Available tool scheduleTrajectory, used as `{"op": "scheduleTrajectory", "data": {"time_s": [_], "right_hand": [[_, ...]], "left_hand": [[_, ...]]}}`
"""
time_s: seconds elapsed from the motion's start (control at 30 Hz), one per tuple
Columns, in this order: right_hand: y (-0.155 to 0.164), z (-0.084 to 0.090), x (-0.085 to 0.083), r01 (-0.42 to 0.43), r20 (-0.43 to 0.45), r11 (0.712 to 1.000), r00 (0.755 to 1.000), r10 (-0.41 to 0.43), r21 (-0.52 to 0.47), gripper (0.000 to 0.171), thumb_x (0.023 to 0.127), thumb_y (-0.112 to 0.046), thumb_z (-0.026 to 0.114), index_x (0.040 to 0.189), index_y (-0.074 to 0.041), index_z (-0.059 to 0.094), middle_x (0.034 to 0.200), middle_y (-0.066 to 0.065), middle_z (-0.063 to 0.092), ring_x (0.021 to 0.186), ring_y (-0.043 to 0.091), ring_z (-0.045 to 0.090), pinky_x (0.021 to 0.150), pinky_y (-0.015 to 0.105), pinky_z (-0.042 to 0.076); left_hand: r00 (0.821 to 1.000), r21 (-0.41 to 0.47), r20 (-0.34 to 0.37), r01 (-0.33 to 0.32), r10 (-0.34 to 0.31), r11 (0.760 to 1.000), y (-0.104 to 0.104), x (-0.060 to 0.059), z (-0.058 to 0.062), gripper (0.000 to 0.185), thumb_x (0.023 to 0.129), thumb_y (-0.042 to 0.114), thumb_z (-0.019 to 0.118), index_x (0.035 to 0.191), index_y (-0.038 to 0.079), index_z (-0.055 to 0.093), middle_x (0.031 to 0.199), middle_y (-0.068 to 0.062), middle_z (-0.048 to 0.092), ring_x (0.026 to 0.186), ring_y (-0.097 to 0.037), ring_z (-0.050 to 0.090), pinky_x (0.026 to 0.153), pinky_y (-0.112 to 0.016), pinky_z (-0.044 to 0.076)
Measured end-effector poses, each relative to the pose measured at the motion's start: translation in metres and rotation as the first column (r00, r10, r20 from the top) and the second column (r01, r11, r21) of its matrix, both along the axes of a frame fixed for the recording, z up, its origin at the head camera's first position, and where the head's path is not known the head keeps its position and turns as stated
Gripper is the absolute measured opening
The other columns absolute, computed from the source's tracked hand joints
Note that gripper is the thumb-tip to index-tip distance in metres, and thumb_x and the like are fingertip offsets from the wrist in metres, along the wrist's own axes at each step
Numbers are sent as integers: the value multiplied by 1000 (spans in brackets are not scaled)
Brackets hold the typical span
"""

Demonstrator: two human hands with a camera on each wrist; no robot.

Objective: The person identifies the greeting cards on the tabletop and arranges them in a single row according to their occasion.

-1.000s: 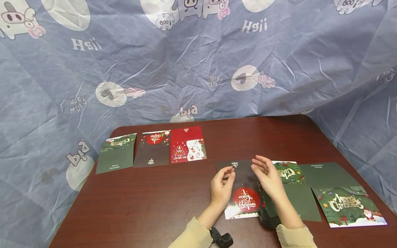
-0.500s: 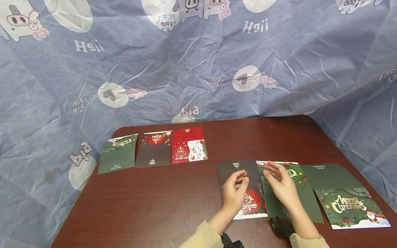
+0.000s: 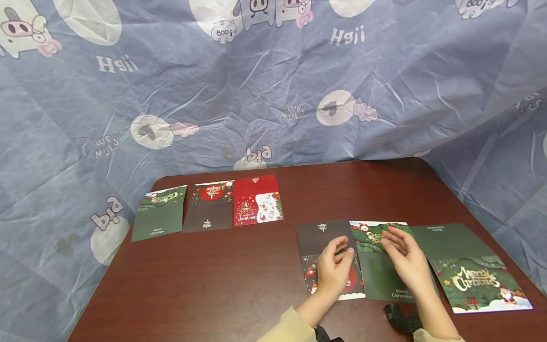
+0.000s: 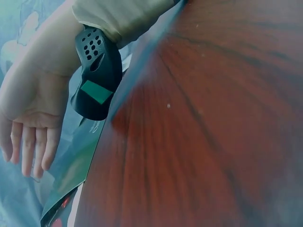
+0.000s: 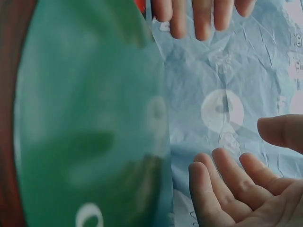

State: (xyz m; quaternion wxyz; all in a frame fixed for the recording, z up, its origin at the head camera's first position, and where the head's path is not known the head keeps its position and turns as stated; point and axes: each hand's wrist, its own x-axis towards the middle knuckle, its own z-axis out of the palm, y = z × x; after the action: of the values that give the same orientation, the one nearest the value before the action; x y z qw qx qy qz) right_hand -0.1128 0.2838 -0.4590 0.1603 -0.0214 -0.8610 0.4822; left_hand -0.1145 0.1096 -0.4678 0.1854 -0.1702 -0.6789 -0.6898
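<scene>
**What I can't make out from my feeds right now**

From the head cam, my left hand [image 3: 335, 270] covers most of the red circle on the black card [image 3: 329, 259], so that lettering is unreadable. My right hand [image 3: 406, 261] sits over the middle of the green card [image 3: 382, 266] at about 3 o'clock from it; whether the fingers actually touch the paper, I can't tell. Both forearms get cut off at the 6 o'clock edge. The small print on the three far cards [image 3: 207, 205] at 10 o'clock is too tiny to read. The right wrist cam is a green blur.
</scene>
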Motion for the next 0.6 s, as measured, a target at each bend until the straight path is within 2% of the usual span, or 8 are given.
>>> {"op": "scheduleTrajectory", "data": {"time_s": [0.1, 0.2, 0.33, 0.43, 0.6], "right_hand": [[7, -2, 1, 22, 9, 1000, 1000, -22, -2, 48, 97, -24, 53, 136, 3, 41, 126, 26, 53, 95, -19, 43, 76, 4, 37], [17, -5, 5, 53, 29, 999, 998, -53, 1, 50, 97, -26, 53, 135, 4, 41, 125, 21, 55, 94, -20, 43, 75, 4, 37], [31, -9, 9, 98, 32, 995, 995, -98, -22, 51, 96, -25, 54, 134, 6, 40, 117, -6, 60, 91, -21, 45, 74, 3, 39], [41, -11, 12, 106, 8, 992, 994, -106, -70, 49, 96, -21, 53, 133, 8, 39, 107, -25, 53, 89, -20, 48, 72, 4, 41], [52, -15, 16, 146, -16, 978, 989, -150, -147, 39, 95, -14, 55, 130, 1, 45, 100, -31, 52, 86, -18, 52, 71, 5, 44]], "left_hand": [[1000, 7, 28, 13, -13, 1000, 4, 0, -1, 25, 85, -5, 58, 110, -7, 59, 109, -21, 63, 101, -39, 60, 81, -43, 52], [999, 4, 45, 26, -26, 1000, 8, -2, -7, 26, 85, -4, 58, 111, -8, 59, 110, -23, 62, 102, -40, 60, 82, -44, 51], [997, 1, 66, 33, -33, 999, 16, -7, -21, 27, 87, 0, 57, 113, -8, 58, 112, -24, 61, 104, -38, 60, 84, -41, 51], [996, -4, 88, 30, -30, 1000, 20, -11, -29, 28, 88, 4, 58, 114, -5, 58, 112, -21, 62, 104, -33, 61, 85, -37, 51], [994, -22, 106, 19, -17, 1000, 24, -13, -34, 28, 88, 10, 60, 113, -2, 61, 111, -16, 64, 103, -26, 62, 84, -29, 51]]}}
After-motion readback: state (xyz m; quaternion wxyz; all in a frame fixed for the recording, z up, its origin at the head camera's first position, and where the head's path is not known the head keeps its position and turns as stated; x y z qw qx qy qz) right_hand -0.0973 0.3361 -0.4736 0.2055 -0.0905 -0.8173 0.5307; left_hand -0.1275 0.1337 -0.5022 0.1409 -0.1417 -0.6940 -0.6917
